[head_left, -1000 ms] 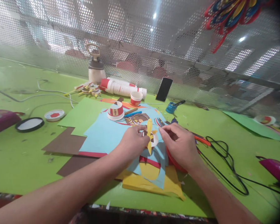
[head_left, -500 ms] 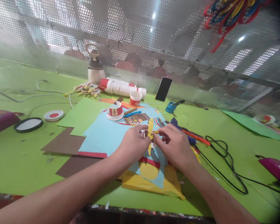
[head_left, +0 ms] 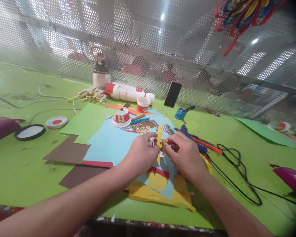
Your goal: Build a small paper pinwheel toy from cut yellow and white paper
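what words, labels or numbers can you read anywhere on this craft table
No legible text anywhere in the head view.
Round tape tin: a red mark on its white lid, too blurred to read.
Stack of paper cups: red and white print, no letters to make out.
Paper cup with red bands: only a pattern shows.
Phone: screen dark.
Paper-cup piece with a yellow strip, held between the left hand and right hand: no writing visible.

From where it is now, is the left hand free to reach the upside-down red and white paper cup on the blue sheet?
Probably not at once: the left hand is pinching the yellow paper piece together with the right hand. The path to the paper cup over the blue sheet looks unobstructed.
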The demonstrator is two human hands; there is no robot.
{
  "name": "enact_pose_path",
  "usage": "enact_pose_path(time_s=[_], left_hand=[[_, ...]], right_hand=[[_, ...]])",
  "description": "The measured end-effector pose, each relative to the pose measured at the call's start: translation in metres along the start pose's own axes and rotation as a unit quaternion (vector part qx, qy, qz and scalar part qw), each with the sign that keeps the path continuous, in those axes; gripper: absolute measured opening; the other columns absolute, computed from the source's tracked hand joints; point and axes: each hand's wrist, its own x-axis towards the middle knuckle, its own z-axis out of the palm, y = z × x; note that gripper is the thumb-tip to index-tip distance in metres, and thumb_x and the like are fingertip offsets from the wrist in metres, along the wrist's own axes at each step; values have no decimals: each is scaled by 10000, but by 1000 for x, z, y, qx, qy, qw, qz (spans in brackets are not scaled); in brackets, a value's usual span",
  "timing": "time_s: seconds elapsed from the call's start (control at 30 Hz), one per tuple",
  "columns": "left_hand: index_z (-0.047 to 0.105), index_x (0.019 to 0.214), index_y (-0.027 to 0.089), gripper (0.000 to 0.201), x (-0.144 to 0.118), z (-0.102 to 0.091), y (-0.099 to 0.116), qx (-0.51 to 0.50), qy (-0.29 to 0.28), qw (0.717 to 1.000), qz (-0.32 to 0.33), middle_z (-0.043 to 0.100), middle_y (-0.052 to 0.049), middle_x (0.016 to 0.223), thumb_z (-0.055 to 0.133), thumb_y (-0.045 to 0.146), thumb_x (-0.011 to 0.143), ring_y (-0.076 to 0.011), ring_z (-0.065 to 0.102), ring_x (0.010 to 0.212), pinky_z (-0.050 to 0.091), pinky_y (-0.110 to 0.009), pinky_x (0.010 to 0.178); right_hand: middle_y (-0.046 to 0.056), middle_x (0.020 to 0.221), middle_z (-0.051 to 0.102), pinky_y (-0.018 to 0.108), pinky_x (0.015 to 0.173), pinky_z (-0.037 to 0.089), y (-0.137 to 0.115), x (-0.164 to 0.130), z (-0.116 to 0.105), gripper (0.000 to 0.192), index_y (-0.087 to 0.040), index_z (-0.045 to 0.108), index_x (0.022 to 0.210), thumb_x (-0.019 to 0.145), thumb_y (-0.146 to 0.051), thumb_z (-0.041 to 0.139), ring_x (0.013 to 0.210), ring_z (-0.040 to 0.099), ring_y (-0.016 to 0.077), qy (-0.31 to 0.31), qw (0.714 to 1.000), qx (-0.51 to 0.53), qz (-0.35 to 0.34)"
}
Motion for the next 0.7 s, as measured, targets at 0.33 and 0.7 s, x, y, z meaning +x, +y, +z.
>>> enact_pose_path(time_s=[0.33, 0.7], left_hand=[[629, 1098, 107, 464, 0, -2, 0, 5, 16, 1000, 3, 640, -17, 647, 588, 114, 636, -164, 583, 635, 452, -259, 612], [602, 1129, 88, 491, 2, -1, 0, -9, 14, 1000, -3, 658, -45, 704, 586, 113, 639, -171, 590, 657, 456, -267, 605]], right_hand=[[-5, 662, 513, 246, 529, 400, -4, 1, -2, 124, -177, 585, 656, 780, -187, 587, 540, 485, 114, 9, 999, 25, 21], [-2, 659, 498, 262, 553, 384, -3, -1, 0, 162, -174, 549, 624, 784, -183, 575, 574, 477, 127, 2, 999, 10, 32]])
